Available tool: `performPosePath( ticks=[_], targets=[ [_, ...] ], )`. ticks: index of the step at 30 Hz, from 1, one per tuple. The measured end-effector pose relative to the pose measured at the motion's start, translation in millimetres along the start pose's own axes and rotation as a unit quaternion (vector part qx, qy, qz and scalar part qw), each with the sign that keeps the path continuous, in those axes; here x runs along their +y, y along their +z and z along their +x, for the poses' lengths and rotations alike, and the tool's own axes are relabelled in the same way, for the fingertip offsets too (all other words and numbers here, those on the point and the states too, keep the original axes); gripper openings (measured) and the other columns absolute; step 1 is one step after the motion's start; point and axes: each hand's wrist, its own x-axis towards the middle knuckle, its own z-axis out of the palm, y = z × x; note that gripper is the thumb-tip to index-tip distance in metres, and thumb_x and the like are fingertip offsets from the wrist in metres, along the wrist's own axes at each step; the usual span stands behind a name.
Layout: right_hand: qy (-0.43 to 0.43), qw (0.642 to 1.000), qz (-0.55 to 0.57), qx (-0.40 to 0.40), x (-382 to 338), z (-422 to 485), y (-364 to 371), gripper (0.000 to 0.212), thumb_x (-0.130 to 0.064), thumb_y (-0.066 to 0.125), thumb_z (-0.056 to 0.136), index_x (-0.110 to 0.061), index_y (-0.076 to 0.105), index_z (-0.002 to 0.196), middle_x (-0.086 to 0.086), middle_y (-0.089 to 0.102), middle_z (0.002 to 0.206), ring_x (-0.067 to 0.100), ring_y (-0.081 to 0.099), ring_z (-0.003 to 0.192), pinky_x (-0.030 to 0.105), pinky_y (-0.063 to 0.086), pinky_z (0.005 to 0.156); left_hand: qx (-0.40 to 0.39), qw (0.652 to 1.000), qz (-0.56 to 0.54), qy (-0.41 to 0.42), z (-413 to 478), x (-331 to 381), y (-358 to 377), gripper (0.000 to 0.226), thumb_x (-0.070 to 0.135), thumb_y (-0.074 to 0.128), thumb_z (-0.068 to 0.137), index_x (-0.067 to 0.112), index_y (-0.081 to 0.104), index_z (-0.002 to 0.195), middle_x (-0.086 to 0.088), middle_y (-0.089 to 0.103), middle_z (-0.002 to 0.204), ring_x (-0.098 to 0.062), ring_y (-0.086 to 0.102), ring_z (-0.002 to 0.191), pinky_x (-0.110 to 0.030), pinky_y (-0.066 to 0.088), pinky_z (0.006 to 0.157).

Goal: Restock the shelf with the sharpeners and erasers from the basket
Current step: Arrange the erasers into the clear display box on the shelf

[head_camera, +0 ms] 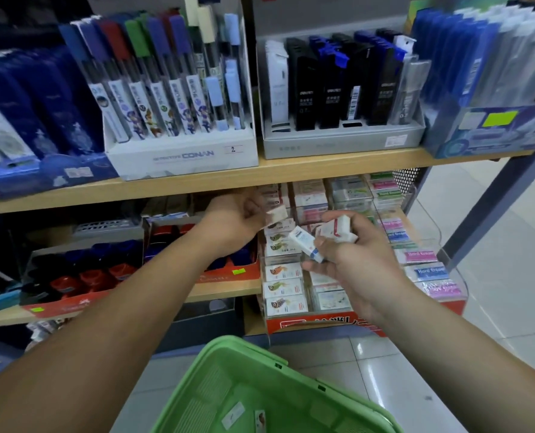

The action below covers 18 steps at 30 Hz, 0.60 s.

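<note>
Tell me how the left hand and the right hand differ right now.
The left hand pinches a single white eraser; the right hand grips a clutch of several boxed erasers. The left hand reaches farther in, just under the upper shelf; the right hand is nearer, over the front rows of the eraser display. Both hold small white erasers above that display.

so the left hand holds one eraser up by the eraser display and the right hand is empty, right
Not quite. In the head view the right hand is not empty: it grips several boxed erasers. The left hand does hold one eraser up by the eraser display.
</note>
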Motion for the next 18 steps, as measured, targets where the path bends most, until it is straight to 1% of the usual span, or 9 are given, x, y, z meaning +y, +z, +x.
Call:
performPosePath(
  ticks=[2,3,6,8,10,12,15,17,18],
  targets=[
    [-0.006,1.0,-0.004,0.026,0,2,-2,0.033,0.014,0.062,0.096,-0.016,0.067,0.107,0.015,0.064,0.121,0.031,0.074,0.097,0.037,0.065,0.068,-0.004,1.0,0.011,0.016,6,1,4,0.006,0.022,0.072,0.096,0.023,0.072,0.102,0.017,0.066,0.094,-0.003,0.061,0.09,0.0,0.042,0.069],
    [-0.01,0.999,-0.005,0.039,0,3,-4,0.032,0.013,0.062,0.096,-0.017,0.066,0.107,0.014,0.065,0.12,0.03,0.074,0.095,0.036,0.065,0.067,-0.008,0.999,0.026,0.024,7,2,7,0.005,0.022,0.07,0.097,0.023,0.073,0.102,0.02,0.065,0.093,-0.001,0.06,0.089,0.001,0.04,0.067],
    [-0.019,0.997,-0.005,0.072,0,6,-10,0.032,0.011,0.064,0.095,-0.019,0.065,0.108,0.01,0.067,0.116,0.027,0.075,0.095,0.035,0.064,0.066,-0.018,0.998,0.055,0.037,10,0,12,0.011,0.022,0.068,0.099,0.024,0.075,0.106,0.019,0.063,0.098,-0.004,0.059,0.095,-0.014,0.042,0.08],
    [-0.021,0.997,-0.007,0.078,0,6,-13,0.032,0.01,0.065,0.096,-0.02,0.065,0.108,0.008,0.069,0.113,0.025,0.075,0.095,0.036,0.065,0.068,-0.027,0.999,0.033,0.027,11,-3,12,0.01,0.021,0.069,0.098,0.025,0.076,0.105,0.021,0.064,0.097,-0.004,0.061,0.097,-0.016,0.045,0.078],
    [-0.022,0.997,-0.012,0.074,0,5,-14,0.031,0.01,0.065,0.096,-0.019,0.065,0.107,0.008,0.07,0.111,0.025,0.076,0.094,0.036,0.065,0.068,-0.05,0.996,0.066,0.036,11,-4,12,0.011,0.023,0.07,0.098,0.028,0.076,0.104,0.018,0.067,0.099,-0.005,0.063,0.096,-0.015,0.048,0.076],
    [-0.026,0.997,-0.016,0.067,1,3,-13,0.031,0.011,0.064,0.095,-0.017,0.065,0.108,0.009,0.069,0.111,0.023,0.076,0.09,0.037,0.065,0.067,-0.079,0.989,0.119,0.046,10,-2,13,0.015,0.028,0.067,0.099,0.032,0.075,0.112,0.013,0.07,0.111,-0.01,0.063,0.102,-0.027,0.054,0.086],
    [-0.029,0.998,-0.017,0.044,1,1,-12,0.031,0.012,0.063,0.095,-0.016,0.065,0.108,0.013,0.066,0.115,0.025,0.077,0.089,0.036,0.065,0.066,-0.103,0.975,0.189,0.06,6,-1,13,0.023,0.03,0.062,0.102,0.031,0.072,0.123,0.01,0.059,0.129,-0.014,0.056,0.116,-0.035,0.05,0.103],
    [-0.028,0.999,-0.017,0.018,0,-1,-11,0.032,0.014,0.062,0.095,-0.014,0.066,0.11,0.016,0.065,0.116,0.03,0.075,0.096,0.035,0.064,0.066,-0.053,0.972,0.206,0.096,4,1,13,0.023,0.027,0.059,0.103,0.028,0.074,0.121,0.007,0.06,0.127,-0.015,0.057,0.114,-0.034,0.051,0.099],
    [-0.027,0.999,-0.017,0.007,-1,-2,-11,0.033,0.014,0.062,0.095,-0.014,0.067,0.111,0.017,0.065,0.115,0.032,0.075,0.096,0.035,0.064,0.067,-0.012,0.977,0.179,0.112,1,5,13,0.022,0.027,0.058,0.103,0.027,0.075,0.118,0.007,0.064,0.121,-0.014,0.06,0.108,-0.032,0.052,0.093]
  ],
)
